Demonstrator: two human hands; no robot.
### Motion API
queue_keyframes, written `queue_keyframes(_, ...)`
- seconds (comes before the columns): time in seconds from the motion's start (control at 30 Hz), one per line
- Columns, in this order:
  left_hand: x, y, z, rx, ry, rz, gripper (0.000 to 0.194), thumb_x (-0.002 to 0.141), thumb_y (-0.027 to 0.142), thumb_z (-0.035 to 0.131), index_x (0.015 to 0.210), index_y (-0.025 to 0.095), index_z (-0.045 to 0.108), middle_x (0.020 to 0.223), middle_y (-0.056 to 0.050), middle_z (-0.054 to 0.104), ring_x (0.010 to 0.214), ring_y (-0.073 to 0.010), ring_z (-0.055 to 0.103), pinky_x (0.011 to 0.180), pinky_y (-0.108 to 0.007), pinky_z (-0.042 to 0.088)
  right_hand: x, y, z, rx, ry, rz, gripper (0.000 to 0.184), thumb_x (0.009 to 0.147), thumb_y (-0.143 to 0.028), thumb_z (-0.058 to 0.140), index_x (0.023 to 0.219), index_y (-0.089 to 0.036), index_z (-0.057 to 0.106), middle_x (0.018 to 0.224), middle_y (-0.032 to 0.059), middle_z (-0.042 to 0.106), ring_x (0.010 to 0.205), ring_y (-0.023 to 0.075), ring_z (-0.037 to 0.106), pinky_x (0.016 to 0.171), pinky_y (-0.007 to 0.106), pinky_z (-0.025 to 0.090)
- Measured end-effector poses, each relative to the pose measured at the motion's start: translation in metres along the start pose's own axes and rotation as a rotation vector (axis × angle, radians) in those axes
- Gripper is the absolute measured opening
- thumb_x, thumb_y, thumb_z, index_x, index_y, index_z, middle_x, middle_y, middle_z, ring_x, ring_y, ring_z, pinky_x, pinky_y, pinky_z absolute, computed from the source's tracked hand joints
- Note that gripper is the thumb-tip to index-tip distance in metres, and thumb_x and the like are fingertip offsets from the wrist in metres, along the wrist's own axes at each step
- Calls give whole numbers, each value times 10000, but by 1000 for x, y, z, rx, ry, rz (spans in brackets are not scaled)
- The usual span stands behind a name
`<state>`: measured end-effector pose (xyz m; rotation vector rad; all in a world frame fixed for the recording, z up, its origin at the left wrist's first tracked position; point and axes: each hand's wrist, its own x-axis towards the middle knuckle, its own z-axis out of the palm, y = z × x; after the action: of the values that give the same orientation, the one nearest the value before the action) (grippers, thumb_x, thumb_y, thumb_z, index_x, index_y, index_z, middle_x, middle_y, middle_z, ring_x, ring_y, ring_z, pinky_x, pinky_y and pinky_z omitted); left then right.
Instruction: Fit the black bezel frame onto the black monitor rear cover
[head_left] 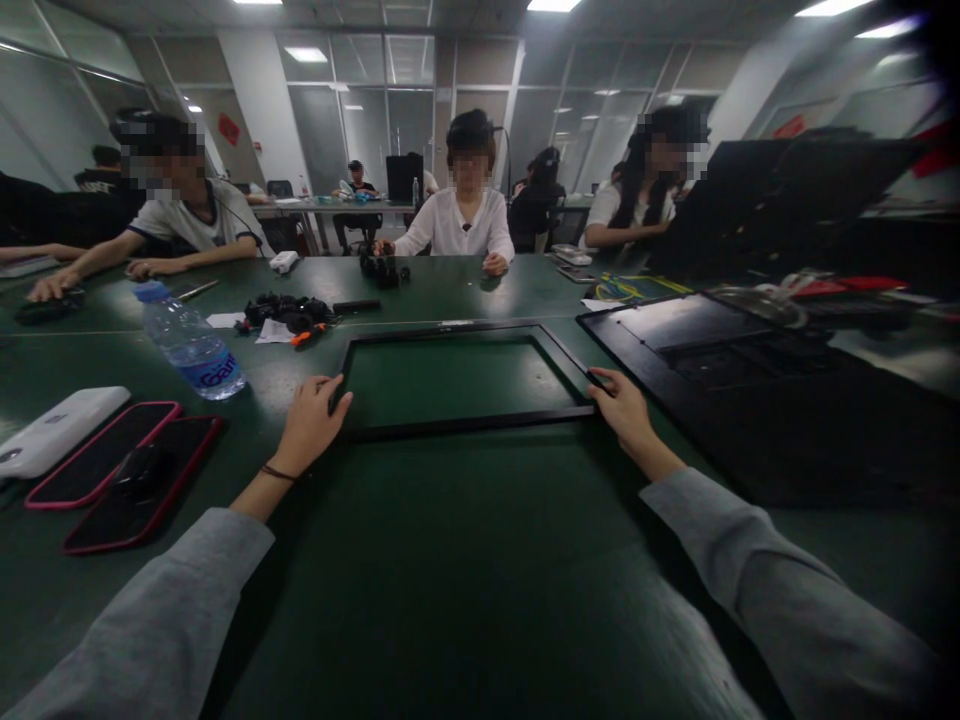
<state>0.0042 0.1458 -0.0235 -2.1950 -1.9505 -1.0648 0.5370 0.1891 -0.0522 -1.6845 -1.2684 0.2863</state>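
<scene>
A thin black rectangular frame (472, 422), like a monitor bezel, is held in front of me just over the green table (465, 560). Through its open middle the tabletop shows. My left hand (311, 422) grips its left side near the front corner, thumb on the inner edge. On the opposite side, my right hand (621, 405) pinches the frame near the front right corner. Whether the far edge rests on the table I cannot tell. Right of my right hand lies a large flat black panel (795, 400).
Left of me are a water bottle (191, 345), a white device (64, 430) and two red-edged phones (105, 455). Dark gear (292, 312) lies farther back. Yellow cables (630, 288) and a big black screen (780, 205) are at right. Several people sit around the table.
</scene>
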Motion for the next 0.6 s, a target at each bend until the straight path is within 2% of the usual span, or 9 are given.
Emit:
queue_keyframes(0.03,-1,6,0,-56,-20,37,463,936,501,548,1272,212,685,1290,-152,610,1230,-327,552,1079,-521,438,-1,-3,-2,15,8,6,480,750,-344,644,1199,-193,726,746,17,643,688,202,584,706,358,481)
queue_keyframes(0.13,-7,26,0,-155,-178,103,502,928,602,569,1282,265,685,1346,-117,626,1292,-325,525,1101,-564,408,-5,-12,-9,52,41,31,411,747,-333,658,1130,-202,734,770,30,666,719,217,613,707,363,495)
queue_keyframes(0.27,-14,43,-3,-136,-364,136,503,891,661,606,1238,314,717,1356,-99,649,1322,-351,521,1107,-639,362,-9,-20,-17,81,83,23,343,742,-344,661,1045,-200,731,757,34,671,698,215,620,676,360,507)
queue_keyframes(0.43,-13,44,-8,-110,-401,105,430,858,667,651,1033,289,758,1288,-69,688,1252,-324,579,1087,-604,394,-9,-12,-20,92,64,65,331,696,-318,689,1004,-197,706,749,26,677,699,198,627,705,348,516)
queue_keyframes(0.6,-11,46,-11,-94,-390,66,479,870,699,611,1011,258,732,1212,-63,710,1191,-301,611,1067,-579,415,-15,-3,-22,166,9,133,395,674,-299,694,1053,-193,672,815,32,693,799,220,652,821,385,514)
